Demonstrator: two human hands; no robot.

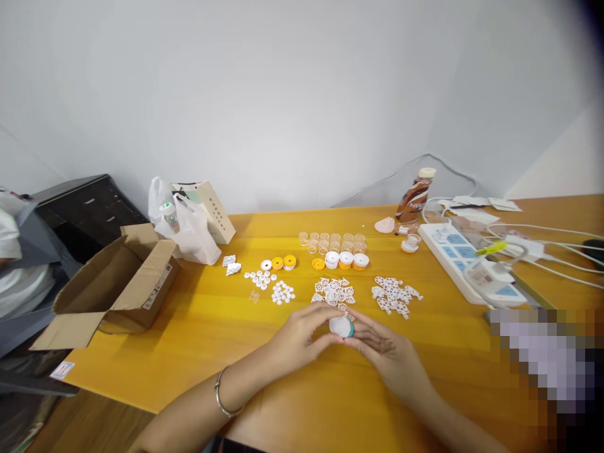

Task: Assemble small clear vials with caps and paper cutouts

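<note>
While pinched shut around 1 white-and-teal cap (342, 326), 2 hands (302, 340) beside 2 white lattice piles (334, 291).

Both hands (342, 340) together, fingertips pinched.

One head-worn camera looks forward and down, close over the yellow table (198, 327).

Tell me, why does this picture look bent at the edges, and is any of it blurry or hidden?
Head view: the wide lens bows the yellow table and darkens the top right corner; a pixelated block covers the lower right. Lighting is soft and even, with faint shadows under the left hand and right hand, which hold a small white and teal piece. The small white parts look slightly soft.
</note>
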